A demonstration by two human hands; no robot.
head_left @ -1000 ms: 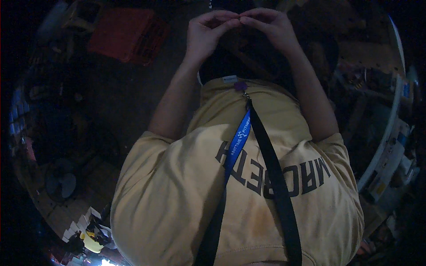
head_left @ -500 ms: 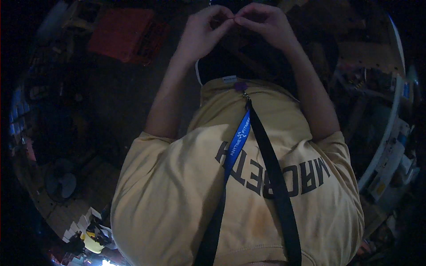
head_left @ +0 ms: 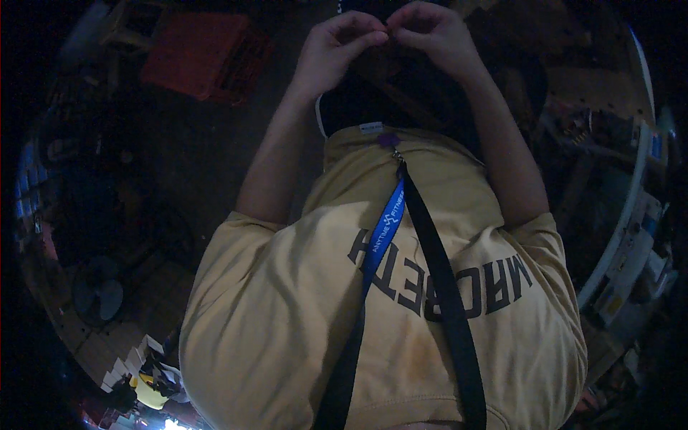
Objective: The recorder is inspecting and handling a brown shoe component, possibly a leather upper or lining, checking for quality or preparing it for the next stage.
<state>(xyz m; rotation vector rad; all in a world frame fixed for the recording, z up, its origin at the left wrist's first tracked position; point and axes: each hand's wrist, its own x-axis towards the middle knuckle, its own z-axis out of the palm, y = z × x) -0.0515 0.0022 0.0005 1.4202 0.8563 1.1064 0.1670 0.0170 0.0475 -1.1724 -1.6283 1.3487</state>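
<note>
My left hand [head_left: 337,50] and my right hand [head_left: 437,39] are raised together at the top of the view, above a dark surface. Their fingers are curled and the fingertips pinch against each other where the two hands meet. It is too dark to tell whether anything small sits between them. A thin white cord [head_left: 319,115] curves beside my left wrist. Below the hands are my yellow shirt [head_left: 287,308] with dark lettering, and a blue-and-black lanyard [head_left: 387,229] hanging down its front.
A red crate [head_left: 204,54] lies at the upper left on a dark floor. A small fan [head_left: 97,294] stands at the lower left, with yellow and white items [head_left: 147,380] near it. Along the right runs a white curved edge [head_left: 631,215] with cluttered boxes.
Both hands have moved a little farther from my body, toward the top edge of the view, still pinched together. My forearms have stretched out with them.
</note>
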